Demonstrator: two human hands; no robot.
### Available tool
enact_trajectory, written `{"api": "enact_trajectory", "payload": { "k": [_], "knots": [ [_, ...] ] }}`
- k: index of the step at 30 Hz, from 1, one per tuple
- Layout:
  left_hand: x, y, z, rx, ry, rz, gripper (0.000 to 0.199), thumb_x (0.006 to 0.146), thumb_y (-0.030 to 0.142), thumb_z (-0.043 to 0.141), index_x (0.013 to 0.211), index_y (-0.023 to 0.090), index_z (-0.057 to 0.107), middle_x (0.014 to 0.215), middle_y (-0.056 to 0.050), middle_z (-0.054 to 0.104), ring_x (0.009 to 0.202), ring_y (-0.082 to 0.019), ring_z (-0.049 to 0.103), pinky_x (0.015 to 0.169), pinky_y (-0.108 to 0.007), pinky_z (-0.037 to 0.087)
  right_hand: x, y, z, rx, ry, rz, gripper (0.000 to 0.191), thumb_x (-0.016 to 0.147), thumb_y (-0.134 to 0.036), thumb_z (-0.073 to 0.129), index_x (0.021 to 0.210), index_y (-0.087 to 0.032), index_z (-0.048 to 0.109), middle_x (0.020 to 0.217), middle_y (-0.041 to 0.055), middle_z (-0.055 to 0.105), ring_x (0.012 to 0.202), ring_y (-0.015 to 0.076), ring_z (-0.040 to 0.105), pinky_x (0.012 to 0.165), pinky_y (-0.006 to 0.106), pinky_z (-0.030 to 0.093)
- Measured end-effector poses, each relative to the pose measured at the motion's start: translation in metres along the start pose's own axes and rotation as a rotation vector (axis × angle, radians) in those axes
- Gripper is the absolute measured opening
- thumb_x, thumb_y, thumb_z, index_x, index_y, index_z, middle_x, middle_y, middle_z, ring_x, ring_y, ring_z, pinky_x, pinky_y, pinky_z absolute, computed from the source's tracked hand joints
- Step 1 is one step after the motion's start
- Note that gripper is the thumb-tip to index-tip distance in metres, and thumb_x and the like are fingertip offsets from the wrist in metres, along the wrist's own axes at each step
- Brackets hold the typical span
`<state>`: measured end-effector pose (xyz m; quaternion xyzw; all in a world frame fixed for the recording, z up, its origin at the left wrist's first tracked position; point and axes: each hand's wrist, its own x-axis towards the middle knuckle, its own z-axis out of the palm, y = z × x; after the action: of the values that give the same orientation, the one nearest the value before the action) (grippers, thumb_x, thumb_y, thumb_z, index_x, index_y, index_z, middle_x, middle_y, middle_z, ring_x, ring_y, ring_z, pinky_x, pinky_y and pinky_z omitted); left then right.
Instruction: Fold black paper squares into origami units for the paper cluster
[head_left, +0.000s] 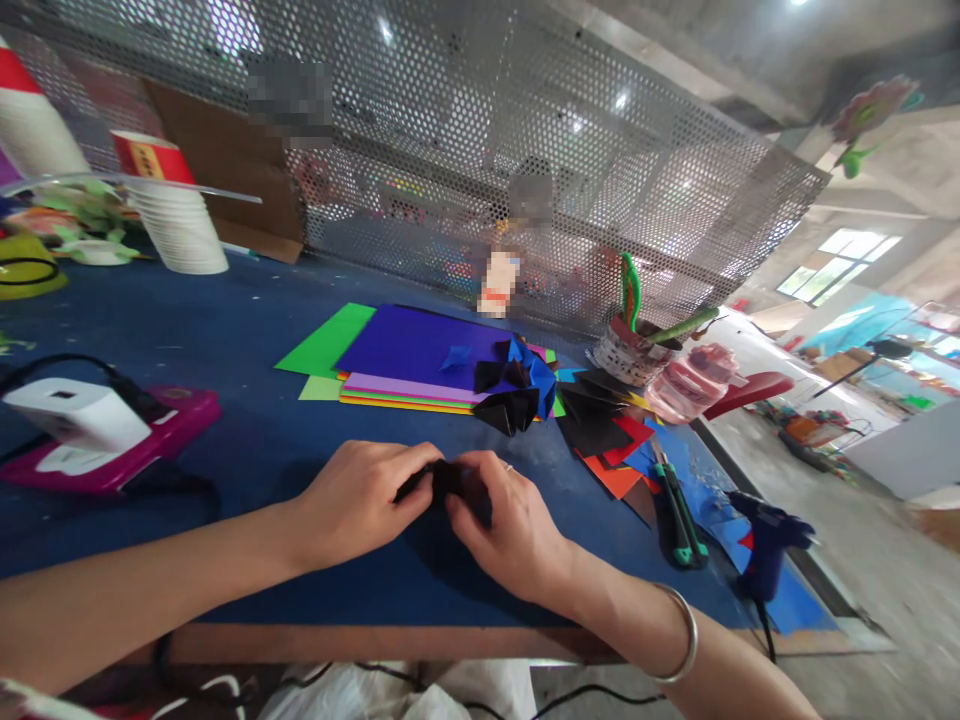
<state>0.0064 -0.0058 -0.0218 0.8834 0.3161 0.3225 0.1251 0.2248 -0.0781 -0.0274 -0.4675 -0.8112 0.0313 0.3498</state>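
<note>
Between my two hands, just above the blue tabletop point(277, 580), is a small piece of black paper point(448, 478). My left hand point(367, 500) pinches its left side with thumb and fingers. On its right side, my right hand point(510, 525) grips it with curled fingers. Much of the black piece is hidden by the fingers, so its folds cannot be made out. Beyond the hands lies a stack of coloured paper point(405, 345), dark blue on top. Folded black and blue paper pieces point(517, 385) rest on the stack's right end.
Right of my hands lie black and red paper scraps point(600, 425), a green utility knife point(679, 510) and a glue gun point(769, 545). A tool pot point(630, 345) and pink bottle point(694, 383) stand behind. Left are a magenta power strip point(180, 410) and paper cups point(180, 225). Perforated metal point(420, 130) closes the back.
</note>
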Motion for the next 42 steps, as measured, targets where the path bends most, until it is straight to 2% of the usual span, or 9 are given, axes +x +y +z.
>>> {"api": "enact_trajectory", "payload": {
  "k": [1,4,12,18,31,35,37,39,42],
  "knots": [
    [-0.001,0.0,0.001,0.028,0.011,0.033,0.027,0.097,0.026,0.051,0.099,0.026,0.078,0.084,-0.001,0.085,0.07,-0.021,0.079,0.066,-0.029,0.054,0.0,0.0,0.0,-0.057,-0.017,0.0,0.004,0.103,-0.022,0.064,0.101,-0.022,0.067,0.08,0.0019,0.075,0.069,0.0182,0.072,0.068,0.03,0.054],
    [-0.002,0.0,0.002,0.074,0.036,0.118,0.028,0.097,0.02,0.047,0.1,0.026,0.074,0.082,0.0,0.083,0.069,-0.02,0.078,0.065,-0.029,0.051,0.001,0.0,0.002,-0.193,-0.079,-0.046,0.035,0.105,-0.025,0.065,0.071,-0.024,0.055,0.062,-0.0018,0.066,0.058,0.0151,0.063,0.063,0.03,0.044],
    [-0.003,0.005,-0.002,-0.024,0.073,0.168,0.026,0.099,0.017,0.045,0.098,0.025,0.07,0.082,0.0,0.08,0.07,-0.019,0.077,0.07,-0.028,0.054,0.001,-0.007,0.004,-0.198,-0.067,-0.174,0.032,0.104,-0.019,0.058,0.073,-0.024,0.054,0.066,-0.0011,0.067,0.063,0.0151,0.061,0.066,0.032,0.038],
    [-0.001,-0.001,-0.003,-0.128,0.024,0.046,0.025,0.105,0.03,0.049,0.104,0.025,0.074,0.088,-0.002,0.084,0.071,-0.019,0.078,0.067,-0.026,0.057,0.005,-0.001,-0.001,-0.192,-0.077,-0.046,0.036,0.11,-0.024,0.059,0.074,-0.023,0.053,0.068,-0.0016,0.066,0.064,0.0145,0.061,0.068,0.03,0.037],
    [0.001,-0.013,0.004,-0.143,0.047,0.05,0.04,0.113,0.05,0.048,0.103,0.025,0.077,0.087,-0.004,0.085,0.07,-0.022,0.079,0.065,-0.028,0.059,0.01,-0.002,-0.006,0.039,-0.138,0.138,0.041,0.108,-0.026,0.058,0.07,-0.024,0.042,0.065,-0.0037,0.054,0.064,0.0134,0.052,0.07,0.029,0.035],
    [0.0,-0.014,0.005,-0.174,0.03,-0.029,0.047,0.107,0.06,0.058,0.135,0.024,0.07,0.074,0.0,0.078,0.054,-0.019,0.07,0.054,-0.028,0.05,0.016,0.007,-0.009,0.248,-0.125,0.362,0.047,0.107,-0.043,0.055,0.066,-0.024,0.041,0.062,-0.0048,0.046,0.06,0.0121,0.043,0.062,0.029,0.031],
    [0.001,-0.012,0.004,-0.2,0.04,-0.056,0.063,0.105,0.062,0.059,0.153,0.022,0.055,0.072,0.004,0.076,0.049,-0.017,0.065,0.051,-0.027,0.047,0.021,0.018,-0.012,0.372,-0.059,0.466,0.048,0.106,-0.055,0.053,0.069,-0.024,0.051,0.062,-0.0047,0.048,0.06,0.0125,0.044,0.06,0.028,0.033],
    [0.003,-0.01,0.003,-0.205,0.047,-0.085,0.067,0.106,0.062,0.056,0.158,0.02,0.048,0.074,0.005,0.075,0.049,-0.016,0.064,0.052,-0.027,0.046,0.025,0.03,-0.015,0.491,0.04,0.523,0.048,0.103,-0.064,0.054,0.081,-0.022,0.064,0.065,-0.0038,0.054,0.062,0.0138,0.049,0.06,0.027,0.037],
    [0.006,-0.005,0.0,-0.179,0.013,-0.115,0.057,0.107,0.06,0.051,0.147,0.021,0.057,0.075,0.005,0.074,0.053,-0.016,0.066,0.056,-0.027,0.048,0.028,0.041,-0.018,0.543,0.067,0.541,0.047,0.101,-0.061,0.06,0.115,-0.018,0.074,0.076,-0.0006,0.066,0.07,0.0164,0.059,0.066,0.028,0.046]
  ]
}}
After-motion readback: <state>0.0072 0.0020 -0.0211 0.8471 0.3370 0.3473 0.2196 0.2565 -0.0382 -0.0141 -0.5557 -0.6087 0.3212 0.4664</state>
